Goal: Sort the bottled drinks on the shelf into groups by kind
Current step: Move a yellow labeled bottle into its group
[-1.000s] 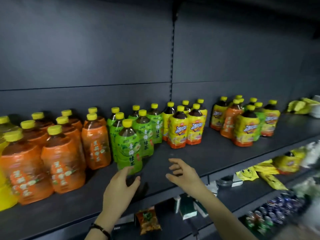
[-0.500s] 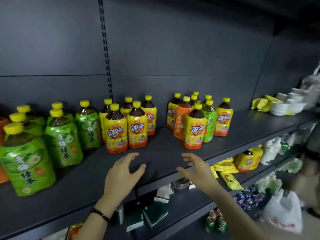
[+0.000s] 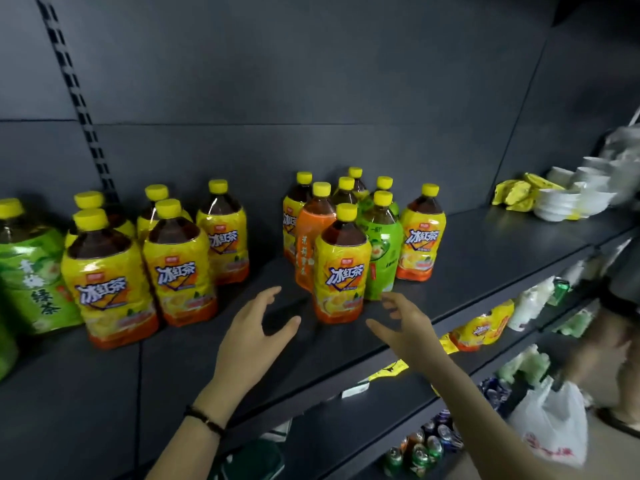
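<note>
A mixed cluster of bottles stands mid-shelf: a yellow-labelled iced tea bottle (image 3: pixel 341 271) in front, an orange-labelled bottle (image 3: pixel 309 237) behind it to the left, a green-labelled bottle (image 3: pixel 381 247) to its right, and another yellow one (image 3: pixel 420 237) further right. To the left stands a group of yellow iced tea bottles (image 3: pixel 176 265), and green tea bottles (image 3: pixel 31 268) at the far left. My left hand (image 3: pixel 252 334) hovers open just left of the front yellow bottle. My right hand (image 3: pixel 405 323) is open just right of it. Neither touches a bottle.
The dark shelf (image 3: pixel 485 251) runs right to stacked white bowls (image 3: pixel 571 199) and yellow packets (image 3: pixel 519 192). Lower shelves hold snack packets (image 3: pixel 481 329) and cans (image 3: pixel 422 448). Another person with a white plastic bag (image 3: pixel 550 420) is at the lower right.
The view has shifted right and closer to the mixed cluster. Both hands have moved up to either side of the front yellow bottle, still open.
</note>
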